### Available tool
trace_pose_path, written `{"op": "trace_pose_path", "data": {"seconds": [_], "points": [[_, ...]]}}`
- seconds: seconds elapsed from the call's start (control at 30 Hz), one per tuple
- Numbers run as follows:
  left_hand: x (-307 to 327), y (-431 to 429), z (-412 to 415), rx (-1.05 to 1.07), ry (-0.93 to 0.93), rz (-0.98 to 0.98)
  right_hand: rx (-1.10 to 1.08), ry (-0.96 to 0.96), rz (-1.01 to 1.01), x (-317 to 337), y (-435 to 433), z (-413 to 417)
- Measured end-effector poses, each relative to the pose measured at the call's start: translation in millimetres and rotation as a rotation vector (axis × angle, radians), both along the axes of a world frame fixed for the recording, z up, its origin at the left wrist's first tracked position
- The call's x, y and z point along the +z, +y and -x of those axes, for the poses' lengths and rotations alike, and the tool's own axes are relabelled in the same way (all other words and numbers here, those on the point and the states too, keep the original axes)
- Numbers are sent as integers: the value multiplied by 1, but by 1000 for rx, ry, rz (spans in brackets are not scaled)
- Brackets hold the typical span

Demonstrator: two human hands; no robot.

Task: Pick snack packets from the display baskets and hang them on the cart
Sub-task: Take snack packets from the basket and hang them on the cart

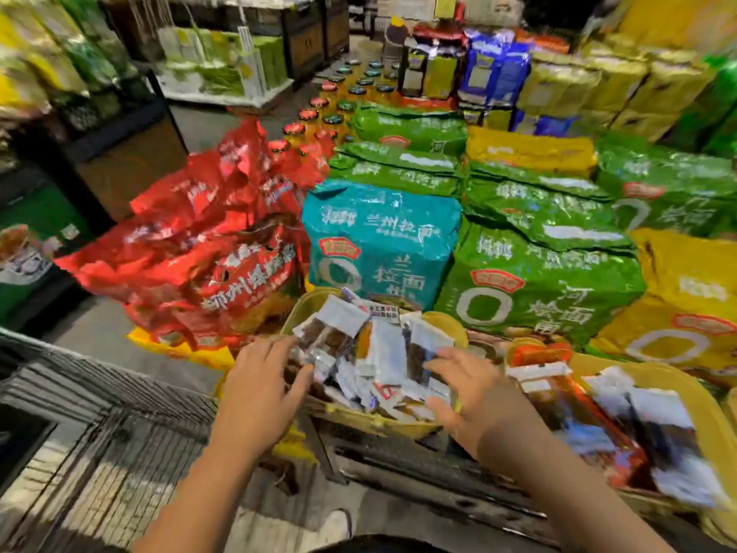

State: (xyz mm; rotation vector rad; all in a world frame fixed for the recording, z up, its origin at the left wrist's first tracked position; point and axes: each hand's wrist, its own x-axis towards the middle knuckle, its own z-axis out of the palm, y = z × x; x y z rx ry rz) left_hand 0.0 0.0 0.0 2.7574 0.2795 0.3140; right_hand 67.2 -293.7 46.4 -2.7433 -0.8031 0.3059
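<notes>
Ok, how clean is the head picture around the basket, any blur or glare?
Head view: packets in the middle basket between the left hand and right hand are soft but distinguishable; the right basket and red bags are motion-smeared; glare streaks the teal bag; edges bow.

Snack packets (379, 353) in basket (303, 305); noodle bags (383, 241) behind; cart (99, 413) left.

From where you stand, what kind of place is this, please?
Most likely a supermarket aisle: stacked noodle multipacks, rows of capped bottles, and a yellow display basket of snack packets beside a wire cart.
</notes>
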Motion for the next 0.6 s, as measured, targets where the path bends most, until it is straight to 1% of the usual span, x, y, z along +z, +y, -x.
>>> {"op": "trace_pose_path", "data": {"seconds": [0.07,0.1,0.2,0.23,0.3,0.43,0.6], "points": [[2,16,-17,-52,-19,-25,-4,49,25,-1,24,-13],[2,21,-28,-77,-34,-60,-16,43,14,-2,35,-18],[10,21,-53,-159,31,-106,-78,74,5,-5,57,-30],[12,21,-60,-207,34,-129,-85,70,29,-8,62,-33],[16,17,-72,-259,106,-169,-107,101,96,-9,70,-37],[22,5,-90,-238,261,-297,-187,212,182,-11,78,-43],[22,6,-101,-161,356,-224,-183,283,212,-4,82,-49]]}}
